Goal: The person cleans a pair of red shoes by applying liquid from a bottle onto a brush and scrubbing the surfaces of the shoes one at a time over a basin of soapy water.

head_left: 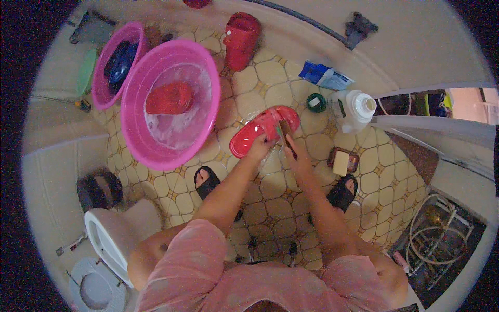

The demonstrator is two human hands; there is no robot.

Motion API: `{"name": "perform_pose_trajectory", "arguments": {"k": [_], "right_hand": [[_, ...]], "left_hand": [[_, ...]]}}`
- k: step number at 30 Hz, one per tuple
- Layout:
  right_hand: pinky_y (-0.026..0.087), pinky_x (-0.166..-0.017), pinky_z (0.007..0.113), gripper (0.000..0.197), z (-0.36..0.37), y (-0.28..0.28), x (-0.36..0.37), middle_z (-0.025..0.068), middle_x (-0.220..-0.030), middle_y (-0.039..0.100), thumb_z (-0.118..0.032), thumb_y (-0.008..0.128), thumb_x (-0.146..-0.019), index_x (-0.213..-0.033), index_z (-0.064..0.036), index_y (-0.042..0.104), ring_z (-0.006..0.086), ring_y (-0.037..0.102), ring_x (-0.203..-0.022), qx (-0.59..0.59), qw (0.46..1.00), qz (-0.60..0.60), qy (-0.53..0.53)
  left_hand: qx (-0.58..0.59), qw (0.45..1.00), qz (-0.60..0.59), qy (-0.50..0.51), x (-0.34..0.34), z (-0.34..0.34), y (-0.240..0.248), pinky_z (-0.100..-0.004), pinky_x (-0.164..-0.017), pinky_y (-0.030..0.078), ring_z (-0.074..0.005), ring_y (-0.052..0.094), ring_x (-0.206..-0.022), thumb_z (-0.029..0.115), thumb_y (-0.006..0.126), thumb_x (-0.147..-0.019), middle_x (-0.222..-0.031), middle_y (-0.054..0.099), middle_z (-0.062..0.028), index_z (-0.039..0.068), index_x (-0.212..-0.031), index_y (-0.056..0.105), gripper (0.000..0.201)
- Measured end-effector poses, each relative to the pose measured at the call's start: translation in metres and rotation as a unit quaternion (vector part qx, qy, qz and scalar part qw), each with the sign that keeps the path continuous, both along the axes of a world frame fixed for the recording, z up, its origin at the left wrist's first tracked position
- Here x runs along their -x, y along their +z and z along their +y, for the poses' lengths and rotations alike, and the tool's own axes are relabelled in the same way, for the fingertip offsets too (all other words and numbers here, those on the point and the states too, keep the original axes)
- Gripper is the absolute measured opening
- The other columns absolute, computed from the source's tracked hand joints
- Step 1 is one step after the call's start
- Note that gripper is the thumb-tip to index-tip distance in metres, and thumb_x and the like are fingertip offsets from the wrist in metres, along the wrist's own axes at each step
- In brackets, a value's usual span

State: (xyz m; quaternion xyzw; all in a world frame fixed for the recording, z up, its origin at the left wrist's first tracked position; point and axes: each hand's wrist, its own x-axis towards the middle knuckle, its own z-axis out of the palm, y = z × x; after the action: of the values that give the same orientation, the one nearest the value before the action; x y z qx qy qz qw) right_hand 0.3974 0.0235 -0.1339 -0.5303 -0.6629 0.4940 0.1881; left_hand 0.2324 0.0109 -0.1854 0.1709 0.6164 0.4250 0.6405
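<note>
Slipper, red & glossy w/ wet, is sitting in front of you, ahead of your feet & approx. mid-view, its heel end pointing toward the big pink tub; can't tell if its sole is touching the tile floor. Your L hand is clamping the slipper's near edge, fingers closed on it, w/ that forearm coming up from below. Your R hand is closing around a brown brush, seen nearly edge-on, its far end reaching over the strap. Both hands are working close together, w/ only a small gap btwn them. To your L, the big pink tub is holding sudsy water & another red shoe; a smaller pink basin is standing just beyond, w/ dark blue stuff inside. On your R, a soap bar is resting in a brown dish nr your R foot. Farther up, a white jug is standing uncapped beside a round green lid, & a blue packet is lying nr the wall. You're wearing black sandals.
</note>
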Motion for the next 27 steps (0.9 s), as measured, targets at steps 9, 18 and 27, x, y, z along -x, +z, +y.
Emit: {"name": "perform_pose_trajectory", "arguments": {"k": [9, 18, 27], "right_hand": [[0.038, -0.097, 0.041, 0.044, -0.02, 0.005, -0.01, 0.0213, -0.123, 0.051, -0.025, 0.047, -0.091, -0.134, -0.021, 0.04, 0.0371, 0.048, -0.115, -0.025, 0.997, -0.038, -0.066], [0.048, -0.065, 0.045, 0.043, 0.004, -0.047, 0.02, 0.0226, -0.088, 0.062, -0.028, 0.052, -0.088, -0.13, -0.0252, 0.044, 0.0399, 0.06, -0.077, -0.144, 0.976, -0.104, -0.129], [0.048, -0.064, 0.048, 0.043, -0.012, 0.008, 0.022, 0.0207, -0.079, 0.062, -0.04, 0.046, -0.089, -0.13, -0.0288, 0.044, 0.0395, 0.061, -0.072, -0.024, 0.98, -0.196, 0.002]], "left_hand": [[-0.027, 0.955, 0.289, -0.06, 0.013, 0.003, -0.021, -0.0355, -0.093, 0.039, -0.0269, 0.053, -0.107, 0.028, 0.063, -0.081, -0.119, 0.053, -0.0198, 0.004, -0.13, 0.037, 0.06], [-0.128, 0.909, 0.389, -0.072, -0.017, 0.004, -0.014, -0.0375, -0.097, 0.035, -0.0333, 0.045, -0.115, 0.02, 0.054, -0.086, -0.125, 0.048, -0.016, 0.002, -0.115, 0.051, 0.034], [-0.155, 0.861, 0.474, -0.099, 0.01, -0.016, -0.059, -0.0413, -0.096, 0.034, -0.0341, 0.044, -0.115, 0.021, 0.054, -0.085, -0.129, 0.043, -0.0154, 0.004, -0.113, 0.051, 0.033]]}}
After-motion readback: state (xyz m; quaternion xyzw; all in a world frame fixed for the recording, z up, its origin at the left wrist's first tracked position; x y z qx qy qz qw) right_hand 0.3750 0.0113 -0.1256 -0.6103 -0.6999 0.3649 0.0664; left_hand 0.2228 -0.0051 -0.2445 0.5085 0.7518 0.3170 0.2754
